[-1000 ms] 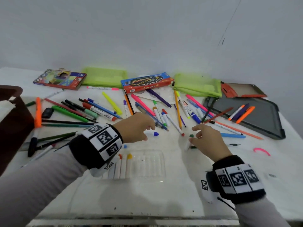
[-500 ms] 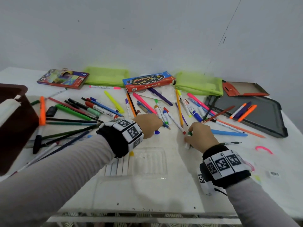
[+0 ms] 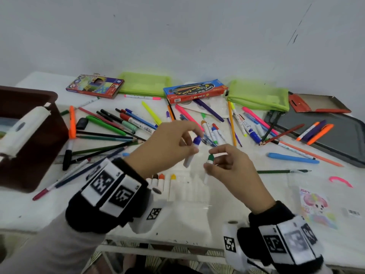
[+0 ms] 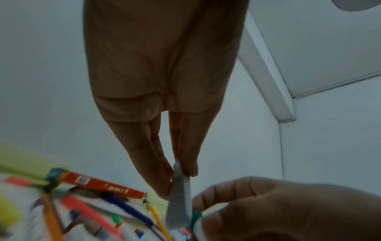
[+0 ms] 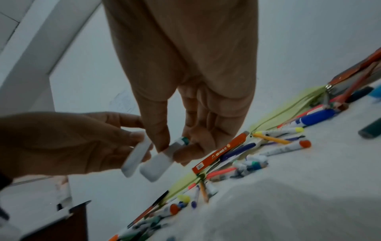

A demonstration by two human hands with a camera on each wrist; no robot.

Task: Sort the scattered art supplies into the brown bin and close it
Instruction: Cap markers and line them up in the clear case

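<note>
My left hand point(image 3: 189, 143) pinches a short white marker with a blue cap point(image 3: 192, 151), lifted above the table. My right hand point(image 3: 212, 161) pinches a short white marker with a green cap point(image 3: 209, 160) just beside it. In the right wrist view both white barrels, the blue-capped marker point(image 5: 136, 156) and the green-capped marker point(image 5: 163, 160), hang side by side between the fingers. Below the hands lies a clear plastic marker tray point(image 3: 189, 186) with a few markers point(image 3: 160, 180) at its left end. The brown bin point(image 3: 29, 139) stands open at the left edge. Pens and markers point(image 3: 118, 123) lie scattered across the white table point(image 3: 227, 230).
Two green mesh pouches point(image 3: 258, 95) and two colour-pencil boxes point(image 3: 195, 89) lie along the back. A dark grey lid point(image 3: 339, 141) with a few markers lies at the right. A blue marker point(image 3: 292, 158), a pink curved piece point(image 3: 340, 180) and a sticker sheet point(image 3: 316, 208) lie right of my hands.
Both hands have lifted off the table, each with a short marker, and now hold them up close together above the clear tray.
</note>
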